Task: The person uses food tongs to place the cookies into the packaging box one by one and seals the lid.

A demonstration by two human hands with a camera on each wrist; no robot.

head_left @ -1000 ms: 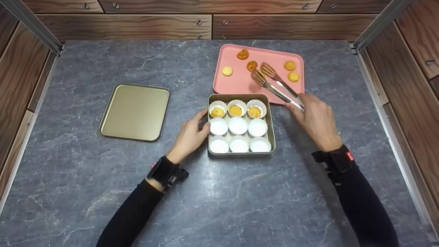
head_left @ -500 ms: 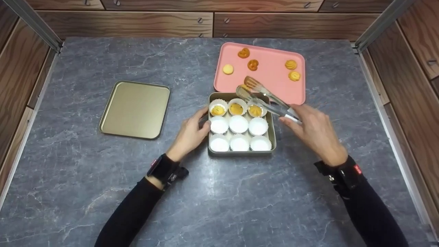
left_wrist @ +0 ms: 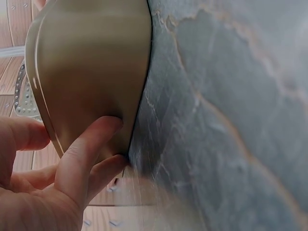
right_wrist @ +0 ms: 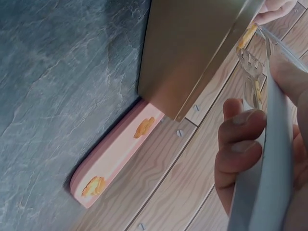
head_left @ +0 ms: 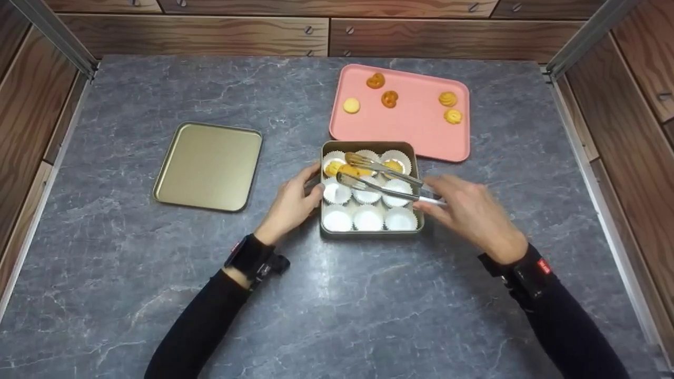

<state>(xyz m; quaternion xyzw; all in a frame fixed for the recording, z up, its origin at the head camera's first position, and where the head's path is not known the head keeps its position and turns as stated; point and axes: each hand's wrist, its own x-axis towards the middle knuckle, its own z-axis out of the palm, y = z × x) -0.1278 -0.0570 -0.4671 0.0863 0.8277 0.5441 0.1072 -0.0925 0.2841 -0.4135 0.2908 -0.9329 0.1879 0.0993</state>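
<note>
My right hand point(head_left: 466, 213) grips metal tongs point(head_left: 384, 192) with slotted ends, reaching over the square gold tin point(head_left: 371, 236). A golden cookie point(right_wrist: 248, 37) sits between the tong ends, above the tin's left side. In the tin, white paper cups point(head_left: 367, 218) stand in three rows of three. Cookies lie in the back row, such as the piped one point(head_left: 393, 166) at right; the tongs partly cover this row. My left hand point(head_left: 289, 208) rests against the tin's left wall, its fingers point(left_wrist: 84, 149) touching the outside.
Behind the tin lies a pink tray point(head_left: 421, 134) with a round pale cookie point(head_left: 352, 105), two brown heart-shaped ones point(head_left: 375, 80) and two swirled ones point(head_left: 447, 98). A gold lid point(head_left: 208, 166) lies to the left on the grey marbled table point(head_left: 337, 316).
The tongs have lifted a cookie off the pink tray and carried it toward me and left, over the tin. My left hand stays at the tin's side.
</note>
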